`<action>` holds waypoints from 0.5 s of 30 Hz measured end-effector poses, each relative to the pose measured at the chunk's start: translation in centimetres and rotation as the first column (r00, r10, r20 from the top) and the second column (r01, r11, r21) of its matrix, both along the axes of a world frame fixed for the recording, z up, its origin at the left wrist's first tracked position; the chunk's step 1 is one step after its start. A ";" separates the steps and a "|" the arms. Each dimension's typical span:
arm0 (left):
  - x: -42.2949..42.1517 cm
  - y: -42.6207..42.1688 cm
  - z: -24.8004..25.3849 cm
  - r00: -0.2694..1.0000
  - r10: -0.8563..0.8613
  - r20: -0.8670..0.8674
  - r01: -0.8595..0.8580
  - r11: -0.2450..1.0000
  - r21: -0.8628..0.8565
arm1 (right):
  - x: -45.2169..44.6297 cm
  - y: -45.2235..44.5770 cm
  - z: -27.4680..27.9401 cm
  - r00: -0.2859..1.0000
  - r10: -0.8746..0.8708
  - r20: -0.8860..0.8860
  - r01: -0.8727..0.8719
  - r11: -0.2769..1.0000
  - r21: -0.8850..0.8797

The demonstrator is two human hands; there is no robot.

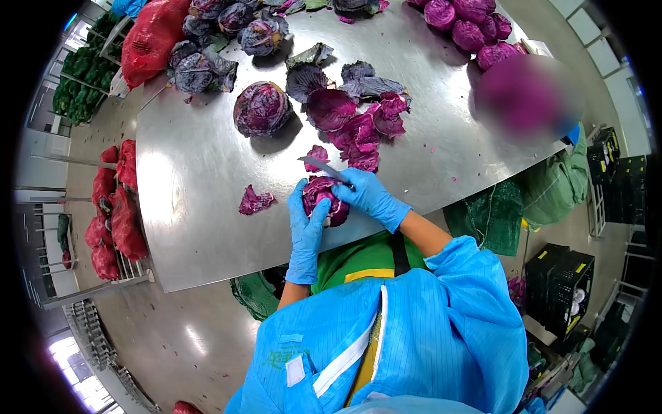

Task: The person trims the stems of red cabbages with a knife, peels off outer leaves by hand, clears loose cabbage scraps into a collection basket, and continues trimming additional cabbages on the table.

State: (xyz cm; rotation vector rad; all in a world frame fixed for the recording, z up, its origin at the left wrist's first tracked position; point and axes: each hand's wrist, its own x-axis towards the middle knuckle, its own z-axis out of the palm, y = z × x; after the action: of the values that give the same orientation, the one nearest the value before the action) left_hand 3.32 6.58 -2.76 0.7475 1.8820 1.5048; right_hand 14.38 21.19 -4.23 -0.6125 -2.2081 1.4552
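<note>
purple cabbage point(316, 196) is sitting between the two gloved hands, over the near part of the metal table point(193, 214); whether it is touching the tabletop cannot be determined from this view. the left hand point(303, 228) is clamping the cabbage from its left side, with the thumb lying across the near face. the right hand point(369, 198) is closing around the handle of a knife point(321, 165) and is bearing against the right side of the cabbage, so both hands are working close together. the blade is pointing leftward, beyond the far side of the cabbage. one leaf scrap point(318, 153) is lying beside the blade, and a second torn piece point(256, 200) is lying to the left of the left hand. farther back, a heap of loose leaves point(355, 131) is spreading over the metal, and a whole cabbage point(263, 109) is standing to the left of that heap. dark-leaved cabbages point(227, 34) are crowding the far left, next to a red sack point(155, 38). bright purple heads point(470, 27) are clustering at the far right, and a blurred purple area nearer the right edge is defying identification.
</note>
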 end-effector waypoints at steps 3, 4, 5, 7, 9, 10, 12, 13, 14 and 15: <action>0.0 0.0 -0.1 0.999 0.003 0.051 -0.006 0.999 0.045 | -0.4 0.3 0.2 0.999 -0.018 -0.027 0.018 1.000 0.000; -0.5 -0.4 -0.2 0.999 -0.020 0.039 0.019 0.999 0.037 | -0.5 0.3 0.5 1.000 -0.005 -0.021 0.006 0.998 0.062; -0.9 -0.7 -0.4 0.999 -0.043 0.026 0.042 0.999 0.033 | -0.6 0.2 0.7 1.000 0.008 -0.014 -0.006 0.992 0.128; -1.2 -0.9 -0.4 0.996 -0.094 0.007 0.093 0.994 0.066 | -0.9 0.1 0.5 0.996 -0.028 -0.088 0.044 0.983 0.180; -1.3 -1.1 -0.7 0.991 -0.136 -0.011 0.136 0.987 0.088 | -1.6 0.2 0.4 0.991 -0.086 -0.101 0.105 0.973 0.205; -1.0 -1.2 -0.4 0.963 -0.211 -0.168 0.225 0.972 0.069 | -2.2 1.0 2.2 0.983 -0.174 0.060 0.172 0.984 0.046; -0.4 -1.6 0.8 0.904 -0.308 -0.297 0.335 0.941 0.044 | -3.3 2.1 1.7 0.985 -0.172 -0.008 0.166 0.960 -0.223; -0.7 -1.5 1.3 0.929 -0.290 -0.232 0.316 0.945 0.081 | -3.6 2.6 1.5 0.985 -0.171 0.017 0.161 0.885 -0.437; -1.0 -1.4 1.6 0.950 -0.270 -0.160 0.290 0.949 0.123 | -3.6 3.0 1.3 0.973 -0.178 0.147 0.221 0.901 -0.373; -1.0 -1.7 1.7 0.966 -0.247 -0.078 0.256 0.954 0.158 | -3.4 3.3 1.4 0.973 -0.173 0.154 0.225 0.868 -0.443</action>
State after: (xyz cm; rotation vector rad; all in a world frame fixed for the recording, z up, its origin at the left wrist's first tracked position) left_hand 2.36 4.89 -1.08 1.0750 1.6413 1.5014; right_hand 11.02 24.46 -2.88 -1.0648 -1.8041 1.8788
